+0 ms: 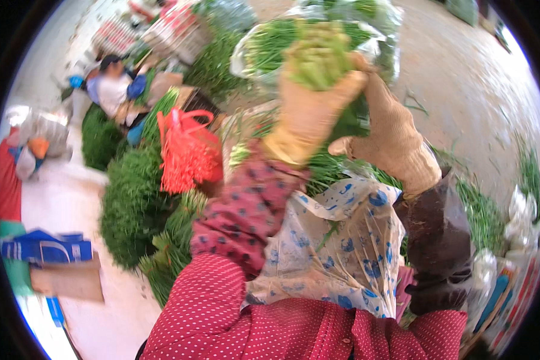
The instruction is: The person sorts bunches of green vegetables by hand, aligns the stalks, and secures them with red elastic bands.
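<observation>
Out in front of me, my left hand [309,114] in a yellow-orange rubber glove is closed around a bunch of green stalks [319,57]. The pale cut-looking ends point away from me, and motion blurs them. My right hand [396,129], in a tan knitted glove, is beside the bunch with its thumb spread wide; the fingertips reach up to the left glove, and whether they touch is unclear. Long green stalks [327,171] lie beneath both hands. A white plastic sheet with blue patterns [336,246] covers my lap.
Beyond my hands, a plastic-lined container [240,60] holds more green stalks. Red ties [189,156] hang at the left, near feathery green bundles [135,207]. Another person [114,90] sits at the far left by crates [177,30]. Loose greens [480,204] lie at the right.
</observation>
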The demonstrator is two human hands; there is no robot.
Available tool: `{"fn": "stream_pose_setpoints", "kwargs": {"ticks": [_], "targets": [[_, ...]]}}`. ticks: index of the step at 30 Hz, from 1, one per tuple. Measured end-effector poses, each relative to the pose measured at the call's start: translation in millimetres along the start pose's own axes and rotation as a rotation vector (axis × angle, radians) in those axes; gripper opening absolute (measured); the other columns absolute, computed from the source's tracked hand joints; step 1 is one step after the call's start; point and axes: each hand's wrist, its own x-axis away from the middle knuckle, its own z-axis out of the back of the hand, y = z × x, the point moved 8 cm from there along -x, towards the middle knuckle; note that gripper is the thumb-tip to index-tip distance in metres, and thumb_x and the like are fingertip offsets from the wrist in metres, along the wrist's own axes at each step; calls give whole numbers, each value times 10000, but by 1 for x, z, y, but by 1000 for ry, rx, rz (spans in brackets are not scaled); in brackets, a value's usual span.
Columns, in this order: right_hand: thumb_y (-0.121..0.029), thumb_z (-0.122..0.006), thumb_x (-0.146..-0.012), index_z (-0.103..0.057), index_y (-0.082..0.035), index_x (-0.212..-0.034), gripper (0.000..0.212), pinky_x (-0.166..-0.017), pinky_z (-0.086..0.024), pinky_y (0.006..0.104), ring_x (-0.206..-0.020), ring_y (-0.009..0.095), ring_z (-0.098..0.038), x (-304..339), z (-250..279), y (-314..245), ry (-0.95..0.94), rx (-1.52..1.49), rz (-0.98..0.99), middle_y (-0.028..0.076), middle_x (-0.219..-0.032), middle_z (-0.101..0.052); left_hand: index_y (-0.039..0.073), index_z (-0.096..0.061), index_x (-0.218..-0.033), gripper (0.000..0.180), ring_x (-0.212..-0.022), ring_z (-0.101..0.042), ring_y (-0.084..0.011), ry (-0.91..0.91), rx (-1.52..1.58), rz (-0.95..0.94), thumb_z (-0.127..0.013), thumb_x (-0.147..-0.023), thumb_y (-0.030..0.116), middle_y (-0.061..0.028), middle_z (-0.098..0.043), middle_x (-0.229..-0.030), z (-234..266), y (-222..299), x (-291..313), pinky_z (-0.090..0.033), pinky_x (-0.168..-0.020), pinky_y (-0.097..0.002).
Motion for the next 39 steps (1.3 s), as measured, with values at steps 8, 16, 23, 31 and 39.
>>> {"fn": "stream_pose_setpoints", "kwargs": {"ticks": [8, 16, 23, 31, 39], "targets": [[-76, -812, -651, -308, -77, -1455, 949, -895, -505, 400, -1126, 346, -604, 41, -66, 73, -207, -16, -300, 197, -1217, -601, 14, -525, -1222, 466, -838, -652, -158, 571, 735, 410, -693, -788, -19, -57, -660, -957, 13, -131, 79, -534, -776, -299], [-119, -761, -651, -377, -138, -1415, 855, -814, -514, 433, -974, 404, -634, 22, -156, 93, -540, 69, -242, 216, -1034, -654, 24, -654, -1074, 215, -917, -631, -163, 722, 861, 629, -664, -895, 143, -40, -670, -1005, 82, -183, 134, -521, -839, -322], [-126, -760, -661, -394, -135, -1364, 793, -763, -522, 441, -913, 382, -651, -13, -227, 84, -766, 120, -311, 191, -949, -668, 62, -636, -1135, 288, -1006, -605, -138, 655, 710, 483, -699, -893, 205, -14, -646, -1086, 145, -177, 138, -483, -911, -318], [-249, -837, -649, -331, -79, -1433, 948, -945, -470, 447, -1170, 399, -541, -5, -252, 33, -1098, 276, -74, 247, -1254, -548, 54, -516, -1290, 479, -997, -615, -171, 839, 758, 544, -699, -850, 100, -63, -629, -1110, 190, -174, 198, -526, -878, -336], [-237, -780, -768, -518, -11, -1298, 632, -856, -477, 296, -925, 105, -584, -51, -256, 23, -990, -490, -381, 72, -1074, -663, 43, -532, -1251, 501, -969, -609, -168, 403, 522, 419, -743, -815, 173, -47, -622, -1090, 173, -125, 156, -515, -825, -307]]}}
